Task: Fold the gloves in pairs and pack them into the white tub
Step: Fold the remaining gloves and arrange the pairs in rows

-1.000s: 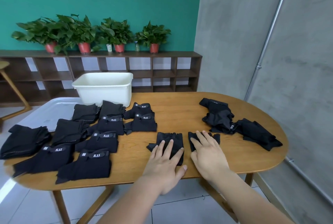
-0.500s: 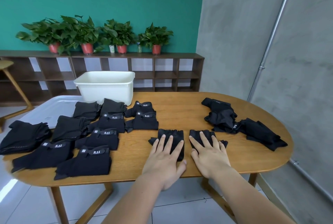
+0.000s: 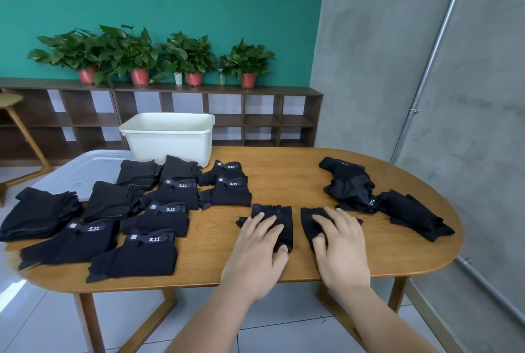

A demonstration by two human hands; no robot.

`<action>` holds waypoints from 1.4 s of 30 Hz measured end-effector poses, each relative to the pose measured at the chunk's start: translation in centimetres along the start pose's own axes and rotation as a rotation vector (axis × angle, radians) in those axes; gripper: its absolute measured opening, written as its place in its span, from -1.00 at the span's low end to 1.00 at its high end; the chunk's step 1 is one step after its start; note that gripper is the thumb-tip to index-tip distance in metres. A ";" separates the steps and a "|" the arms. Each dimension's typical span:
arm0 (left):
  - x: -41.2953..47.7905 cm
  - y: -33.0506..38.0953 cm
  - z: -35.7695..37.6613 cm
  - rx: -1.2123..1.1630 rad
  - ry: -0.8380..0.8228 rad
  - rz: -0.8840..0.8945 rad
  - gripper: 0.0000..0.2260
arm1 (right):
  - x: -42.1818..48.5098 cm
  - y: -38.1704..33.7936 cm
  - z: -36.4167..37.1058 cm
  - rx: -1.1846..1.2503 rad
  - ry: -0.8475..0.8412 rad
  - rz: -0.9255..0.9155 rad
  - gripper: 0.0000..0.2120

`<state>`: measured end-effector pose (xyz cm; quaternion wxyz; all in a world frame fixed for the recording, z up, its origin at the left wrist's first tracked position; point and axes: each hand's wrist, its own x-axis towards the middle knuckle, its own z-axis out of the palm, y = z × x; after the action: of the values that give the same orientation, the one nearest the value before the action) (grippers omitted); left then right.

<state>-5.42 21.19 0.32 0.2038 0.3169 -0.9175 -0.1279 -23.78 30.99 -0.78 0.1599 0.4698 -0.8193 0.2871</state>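
Observation:
Two black fingerless gloves lie side by side near the table's front edge. My left hand [image 3: 260, 242] presses flat on the left glove [image 3: 279, 217], and my right hand [image 3: 339, 242] presses flat on the right glove [image 3: 308, 220]. Fingers of both hands are spread and fairly straight. Several folded black glove pairs [image 3: 154, 250] with white "5.11" labels lie in rows on the table's left half. A heap of unfolded black gloves [image 3: 369, 196] sits at the right. The white tub [image 3: 167, 137] stands at the table's far left edge; I cannot see into it.
The oval wooden table [image 3: 284, 179] has bare wood between the rows and the loose heap. A translucent lid [image 3: 82, 168] lies beside the tub under some gloves. Behind stand a low shelf [image 3: 227, 114] with potted plants and a stool [image 3: 17, 125] at far left.
Both hands slid slightly toward me over the two gloves, still pressing them flat. The gloves have stayed where they were.

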 end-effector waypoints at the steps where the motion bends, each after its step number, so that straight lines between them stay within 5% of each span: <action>1: -0.1 -0.2 0.0 -0.045 0.068 -0.035 -0.53 | -0.4 -0.2 0.1 0.012 0.104 0.092 -0.64; 5: 0.0 -0.5 0.0 -0.088 0.214 -0.161 -0.66 | -0.9 -1.2 0.8 -0.056 0.193 0.385 -0.63; 18: 0.4 -1.8 -0.5 -0.428 0.175 -0.211 -0.71 | -0.3 0.2 0.5 0.063 0.048 0.331 -0.64; 22: 0.2 -2.0 -0.2 -0.331 0.226 -0.175 -0.64 | -0.5 0.1 1.2 -0.063 0.117 0.431 -0.54; 26: 0.3 -1.7 0.0 -0.301 0.263 -0.213 -0.61 | 0.3 -0.3 0.7 -0.135 -0.036 0.540 -0.46; 42: 1.0 -2.4 -0.2 -0.300 0.146 -0.217 -0.43 | 1.1 0.7 -3.2 0.631 0.098 0.635 -0.87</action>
<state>-4.80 18.66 -0.12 0.2997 0.3884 -0.8314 -0.2609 -24.92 32.49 2.09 -0.0484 0.2068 -0.7867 0.5797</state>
